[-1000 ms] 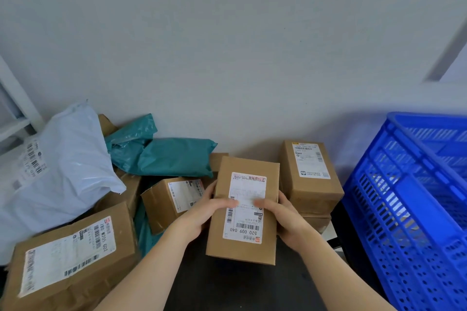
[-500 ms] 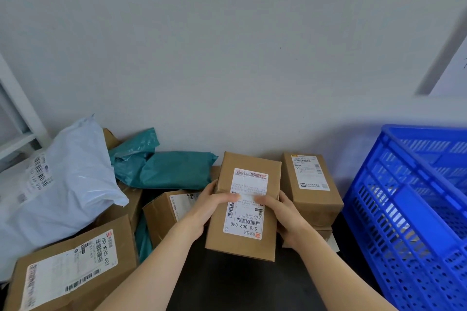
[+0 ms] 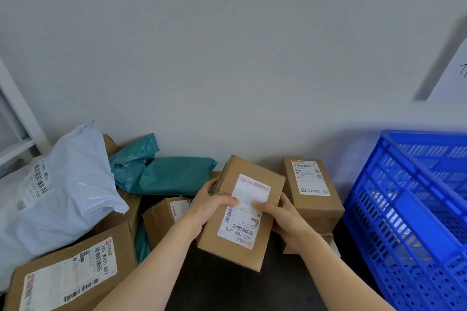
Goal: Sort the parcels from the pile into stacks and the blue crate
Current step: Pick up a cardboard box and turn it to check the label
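The box was held over the table, tilted, label up. The left hand gripped its 9 o'clock edge and the right hand its 3 o'clock edge, with both thumbs on the label. A stack stood just beside at 2 o'clock, the crate at 3 o'clock and the pile at 9 o'clock.
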The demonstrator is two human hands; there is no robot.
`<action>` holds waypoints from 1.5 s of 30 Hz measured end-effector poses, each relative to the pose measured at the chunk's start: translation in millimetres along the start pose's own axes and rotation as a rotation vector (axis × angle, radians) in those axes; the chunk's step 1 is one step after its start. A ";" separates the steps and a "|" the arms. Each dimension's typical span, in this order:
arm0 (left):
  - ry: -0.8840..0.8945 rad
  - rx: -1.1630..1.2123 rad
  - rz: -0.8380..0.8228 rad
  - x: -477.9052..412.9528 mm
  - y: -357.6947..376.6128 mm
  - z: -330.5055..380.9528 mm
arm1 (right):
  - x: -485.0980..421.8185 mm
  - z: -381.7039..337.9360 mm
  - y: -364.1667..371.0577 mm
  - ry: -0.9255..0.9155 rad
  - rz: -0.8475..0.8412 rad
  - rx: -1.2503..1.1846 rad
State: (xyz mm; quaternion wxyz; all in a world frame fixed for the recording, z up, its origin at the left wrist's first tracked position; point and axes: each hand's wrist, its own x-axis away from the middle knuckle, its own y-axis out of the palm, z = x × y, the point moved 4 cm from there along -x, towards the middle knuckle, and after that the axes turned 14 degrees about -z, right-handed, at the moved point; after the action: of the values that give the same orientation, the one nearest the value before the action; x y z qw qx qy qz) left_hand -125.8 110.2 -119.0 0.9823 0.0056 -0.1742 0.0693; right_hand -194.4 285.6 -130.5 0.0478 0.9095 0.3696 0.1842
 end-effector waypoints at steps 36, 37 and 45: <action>0.568 -0.207 0.396 40.5 0.9 89.0 | 13.9 -71.6 -23.5 0.065 0.007 0.697; 0.529 -0.073 0.404 38.2 -1.3 82.5 | 12.9 -70.1 -26.9 0.058 0.023 0.587; 0.113 0.287 -0.120 20.7 27.7 47.0 | 15.1 -59.2 -22.3 0.060 -0.004 0.216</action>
State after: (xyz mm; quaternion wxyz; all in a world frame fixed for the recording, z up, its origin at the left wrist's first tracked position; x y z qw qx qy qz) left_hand -126.5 138.7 -68.1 0.9820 0.1522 -0.1065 0.0348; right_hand -221.0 309.2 -76.0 -0.0613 0.9026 0.3905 0.1705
